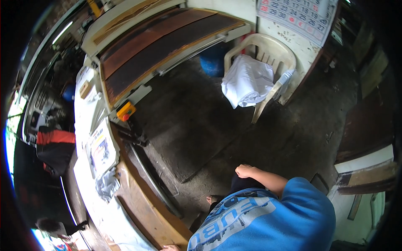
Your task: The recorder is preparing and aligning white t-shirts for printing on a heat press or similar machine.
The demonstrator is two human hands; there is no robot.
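Observation:
My right hand (245,170) is held in front of my body with its fingers curled closed, and nothing shows in it. Below it are dark trousers and a bare foot (212,199) on the floor. Only part of my left hand (171,248) shows at the lower edge of the view. Its fingers lie along the brown edge of a long table (144,201). On that table, farther along, are a crumpled grey plastic bag (107,184) and printed papers (101,148).
Ahead stands a large machine with dark brown belts (167,52) and a yellow switch box with a red button (125,111). White cloth (247,81) lies on a beige plastic chair (287,56). Behind are a blue drum (211,62) and a wall calendar (299,14). A metal pipe (153,180) runs beside the table.

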